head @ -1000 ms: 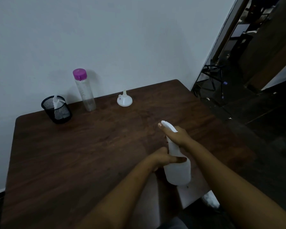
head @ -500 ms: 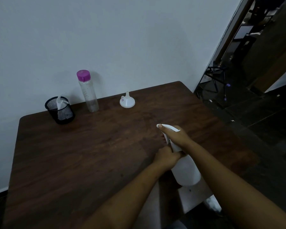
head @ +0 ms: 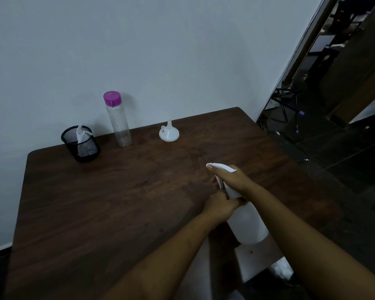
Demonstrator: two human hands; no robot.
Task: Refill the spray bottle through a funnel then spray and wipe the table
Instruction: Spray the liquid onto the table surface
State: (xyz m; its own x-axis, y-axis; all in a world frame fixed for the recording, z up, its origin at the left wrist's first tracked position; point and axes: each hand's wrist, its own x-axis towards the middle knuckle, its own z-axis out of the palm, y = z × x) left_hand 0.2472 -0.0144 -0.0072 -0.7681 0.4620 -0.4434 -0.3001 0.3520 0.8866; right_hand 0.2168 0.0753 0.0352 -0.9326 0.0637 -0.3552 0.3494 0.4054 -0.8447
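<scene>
While right hand is clasping the head of white plastic spray bottle, 5 o'clock, left hand is gripping its neck; unscrewing upright likely best.

No text can be read. The white plastic funnel, standing mouth-down on the dark wooden table, carries a small sticker with purple marks on it, too small to make out. The tall clear plastic bottle with a purple cap shows faint pale marks down its side, too dim to read.
</scene>
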